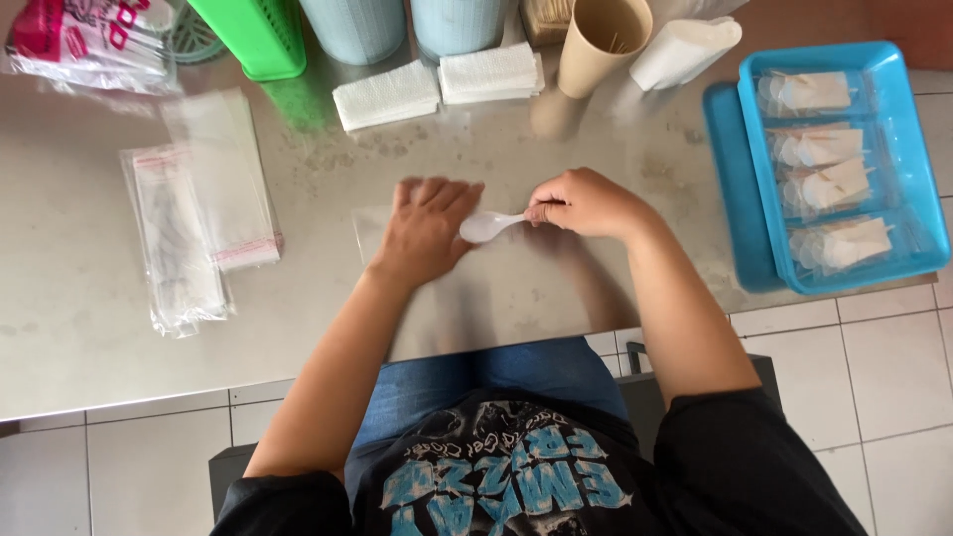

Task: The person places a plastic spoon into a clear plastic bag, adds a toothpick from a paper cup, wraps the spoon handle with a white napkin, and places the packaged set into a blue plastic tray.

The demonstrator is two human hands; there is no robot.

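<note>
Holding a white plastic spoon at a clear sleeve

The right hand (586,203) is clenched on the handle of a white plastic spoon (488,226), with the bowl pointing left toward the left hand (427,228). The left hand lies flat with fingers spread and a little blurred, pressing on a clear plastic sleeve (372,230) on the surface (99,298); it grasps nothing that I can see. The spoon bowl is just beside the left thumb, above the sleeve. On the left lie more clear sleeves (189,223) in loose piles. On the far side are two stacks of white napkins (437,84), a tan cup (601,40) with thin sticks, and a green basket (253,35). On the right stands a blue tray (918,179) with packed spoon sets (819,184) in a row
</note>
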